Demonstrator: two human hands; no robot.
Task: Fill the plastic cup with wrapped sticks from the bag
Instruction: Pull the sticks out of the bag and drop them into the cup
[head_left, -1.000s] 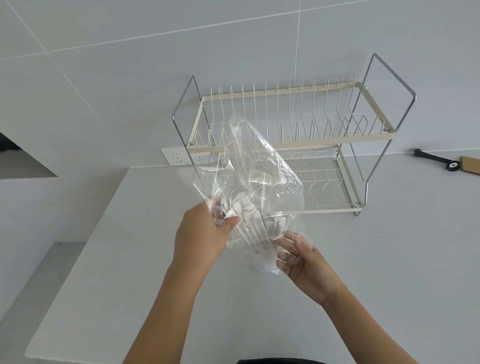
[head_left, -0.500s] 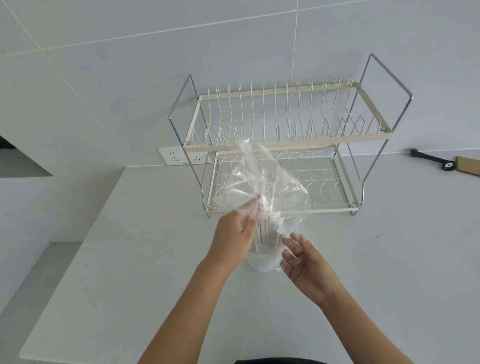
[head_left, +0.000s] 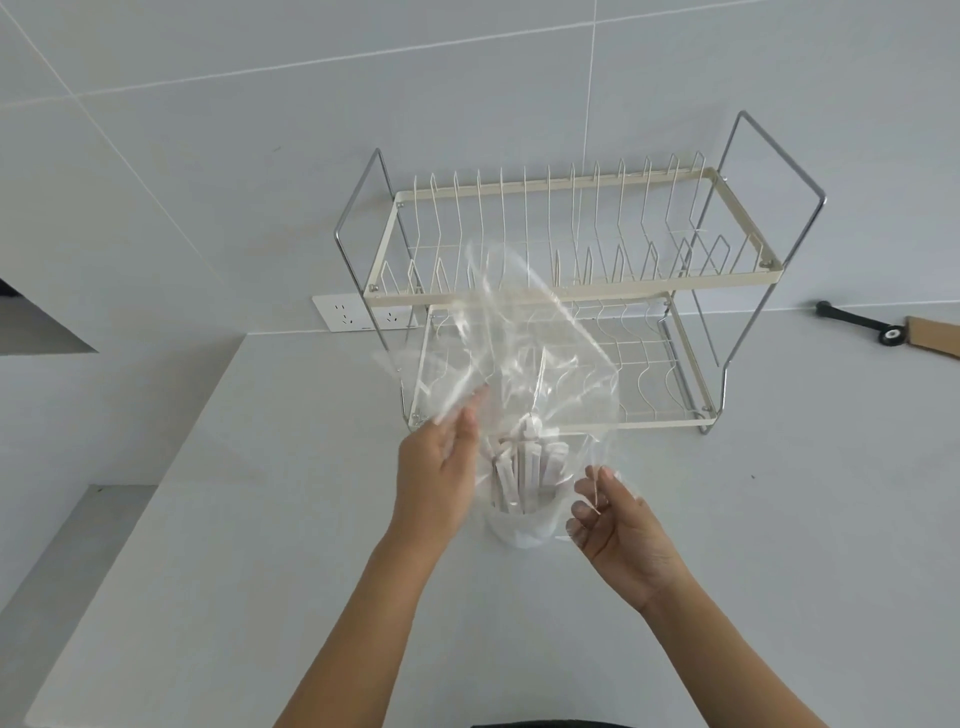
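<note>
A clear plastic bag (head_left: 540, 358) hangs in the air in front of the dish rack, its lower part draped around the cup. My left hand (head_left: 436, 478) holds the bag's left edge with the fingers pointing up. The fingertips of my right hand (head_left: 613, 525) pinch the bag's right lower edge. A translucent plastic cup (head_left: 522, 530) stands on the counter between my hands. Several white wrapped sticks (head_left: 524, 467) stand upright in it, their tops above the rim.
A two-tier cream wire dish rack (head_left: 566, 283) stands against the tiled wall just behind the cup. A wall socket (head_left: 343, 313) is to its left. A black tool (head_left: 857, 322) and a cardboard piece (head_left: 935, 335) lie at the far right. The counter edge drops off on the left.
The bundle of sticks has gone down into the cup. The bag has been drawn upward and spread wider, and my left hand has shifted from the sticks to the bag's edge.
</note>
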